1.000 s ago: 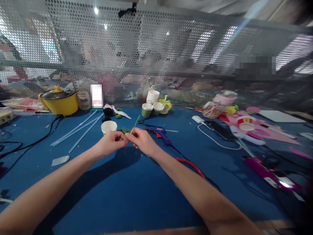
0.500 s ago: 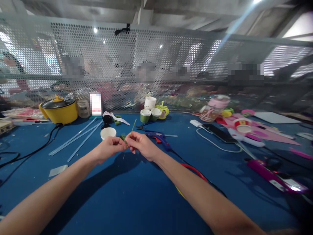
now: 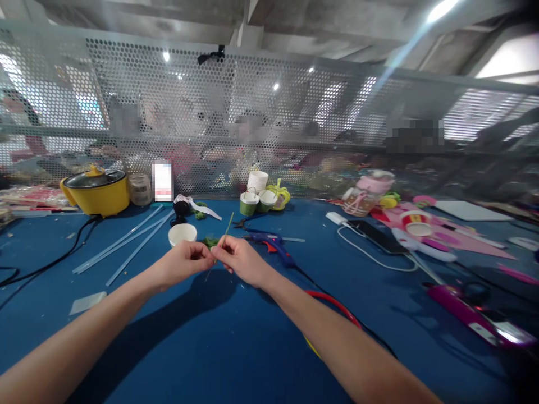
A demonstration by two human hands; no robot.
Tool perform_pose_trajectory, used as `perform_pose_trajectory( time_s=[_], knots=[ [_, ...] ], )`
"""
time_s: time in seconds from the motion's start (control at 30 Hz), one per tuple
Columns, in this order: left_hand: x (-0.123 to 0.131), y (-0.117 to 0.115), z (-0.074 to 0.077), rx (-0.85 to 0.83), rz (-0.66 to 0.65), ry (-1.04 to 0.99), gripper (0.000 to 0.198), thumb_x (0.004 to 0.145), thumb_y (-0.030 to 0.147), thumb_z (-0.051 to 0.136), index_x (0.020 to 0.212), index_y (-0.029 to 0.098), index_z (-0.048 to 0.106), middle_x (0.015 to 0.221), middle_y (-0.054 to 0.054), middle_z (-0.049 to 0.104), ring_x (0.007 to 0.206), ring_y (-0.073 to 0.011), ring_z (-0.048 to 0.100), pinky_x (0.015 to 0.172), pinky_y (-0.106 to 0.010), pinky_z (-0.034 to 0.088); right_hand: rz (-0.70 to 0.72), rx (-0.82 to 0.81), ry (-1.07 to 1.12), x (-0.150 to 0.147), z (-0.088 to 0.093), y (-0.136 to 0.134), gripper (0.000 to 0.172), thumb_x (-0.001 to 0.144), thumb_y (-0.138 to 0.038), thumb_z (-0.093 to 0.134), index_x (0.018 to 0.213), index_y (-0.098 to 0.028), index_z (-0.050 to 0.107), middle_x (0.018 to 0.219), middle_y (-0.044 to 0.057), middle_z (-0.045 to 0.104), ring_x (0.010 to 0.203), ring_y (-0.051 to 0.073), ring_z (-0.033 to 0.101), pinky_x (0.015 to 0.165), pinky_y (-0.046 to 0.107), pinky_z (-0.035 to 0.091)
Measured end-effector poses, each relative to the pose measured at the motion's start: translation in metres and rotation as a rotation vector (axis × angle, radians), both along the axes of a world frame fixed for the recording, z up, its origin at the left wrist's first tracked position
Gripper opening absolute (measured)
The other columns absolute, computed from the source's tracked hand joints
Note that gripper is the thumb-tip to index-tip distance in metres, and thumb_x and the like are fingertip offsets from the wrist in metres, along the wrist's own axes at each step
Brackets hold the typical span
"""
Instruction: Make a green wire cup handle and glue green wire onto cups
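Observation:
My left hand [image 3: 184,264] and my right hand [image 3: 240,259] meet above the blue table [image 3: 236,336], fingers pinched together. Between them they hold a thin green stem [image 3: 227,227] that sticks up and away from me, with its lower end poking out below the fingers. A small green leafy piece [image 3: 209,242] shows just behind my left fingertips. A white paper cup [image 3: 182,234] stands just beyond my left hand. A blue glue gun [image 3: 272,245] lies beyond my right hand.
A yellow pot [image 3: 96,192] stands at the back left with a black cable running from it. Clear glue sticks [image 3: 126,241] lie left of centre. Cups [image 3: 255,196], a phone [image 3: 377,235], pink craft pieces [image 3: 438,230] and a purple tool [image 3: 475,317] crowd the right. A perforated screen [image 3: 269,112] closes the back.
The view has tilted up a little, so the table sits lower in frame. Both hands stay pinched on the stem, with only small finger shifts.

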State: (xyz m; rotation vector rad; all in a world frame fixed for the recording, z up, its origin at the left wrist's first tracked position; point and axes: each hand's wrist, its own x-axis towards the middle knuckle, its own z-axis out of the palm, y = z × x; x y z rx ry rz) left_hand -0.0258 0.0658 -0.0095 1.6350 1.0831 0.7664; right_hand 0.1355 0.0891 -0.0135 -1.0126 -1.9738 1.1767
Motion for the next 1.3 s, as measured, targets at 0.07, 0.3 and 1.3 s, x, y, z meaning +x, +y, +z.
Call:
perform_pose_trajectory(
  time_s=[0.07,0.3,1.3],
  knots=[
    [0.000,0.001,-0.002,0.034,0.005,0.029,0.019,0.068,0.032,0.052,0.061,0.014,0.048,0.054,0.005,0.039,0.051,-0.0066,0.028,0.048,-0.022,0.021,-0.017,0.023,-0.032,0.000,0.002,-0.001,0.021,0.079,-0.033,0.049,0.066,-0.017,0.044,0.047,-0.006,0.042,0.042,0.007,0.038,0.042,0.020,0.028],
    [0.001,-0.003,0.001,0.119,0.017,0.132,0.020,0.070,0.030,0.049,0.058,0.015,0.044,0.050,0.007,0.035,0.048,-0.0061,0.027,0.045,-0.021,0.020,-0.082,0.128,-0.059,-0.002,0.001,-0.004,0.024,0.078,-0.035,0.050,0.064,-0.016,0.047,0.050,-0.006,0.040,0.047,0.007,0.035,0.046,0.021,0.027],
    [0.001,-0.010,-0.017,-0.162,0.070,-0.118,0.025,0.062,0.034,0.063,0.064,0.013,0.051,0.051,0.007,0.038,0.044,-0.0033,0.024,0.042,-0.022,0.012,-0.064,0.107,-0.086,-0.007,-0.011,-0.003,0.027,0.076,-0.038,0.051,0.059,-0.017,0.045,0.048,-0.005,0.041,0.046,0.007,0.034,0.043,0.021,0.026]
  ],
)
